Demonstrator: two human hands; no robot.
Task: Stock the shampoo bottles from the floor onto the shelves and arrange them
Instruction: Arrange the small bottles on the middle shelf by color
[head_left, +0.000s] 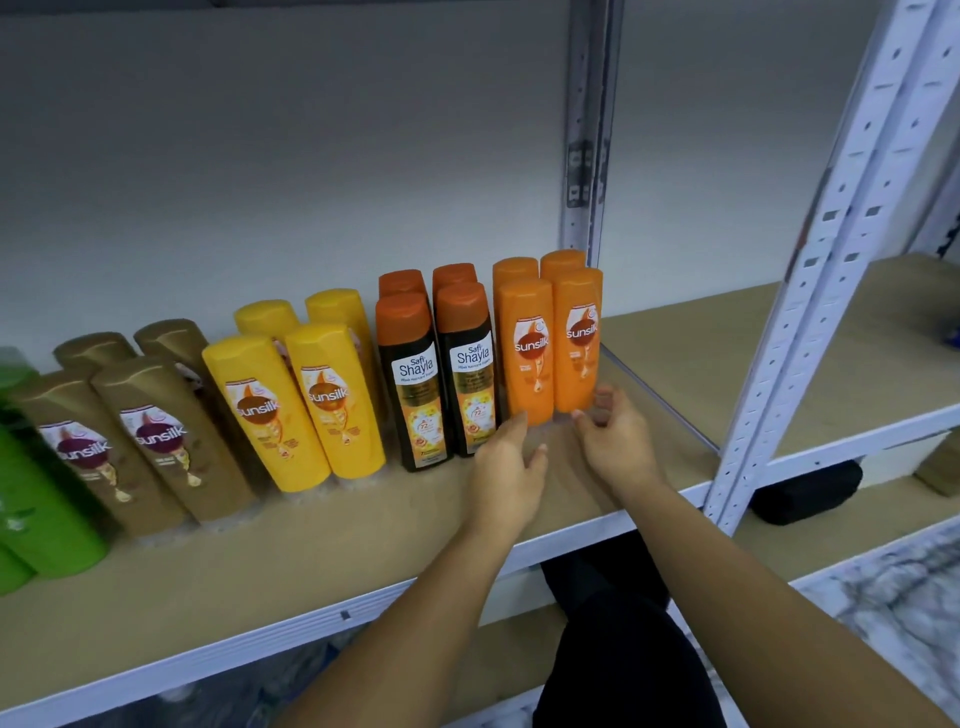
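Note:
Shampoo bottles stand in colour groups along the wooden shelf (311, 561): green bottles (36, 509) at the far left, then gold bottles (156, 441), yellow bottles (306, 400), dark Shayla bottles with orange caps (441, 374) and orange Sunsilk bottles (550, 338) at the right end. My left hand (506, 467) hovers just below the front orange bottles, fingers relaxed, index tip near the left one's base. On the other side, my right hand (618, 436) lies with fingers loosely spread beside the base of the right orange bottle. Neither hand grips anything.
A white slotted metal upright (810, 260) stands right of my hands, another (587, 130) behind the orange bottles. A second shelf bay continues to the right, with a black object (805, 491) below it. White wall behind. My dark-clothed legs show under the shelf edge.

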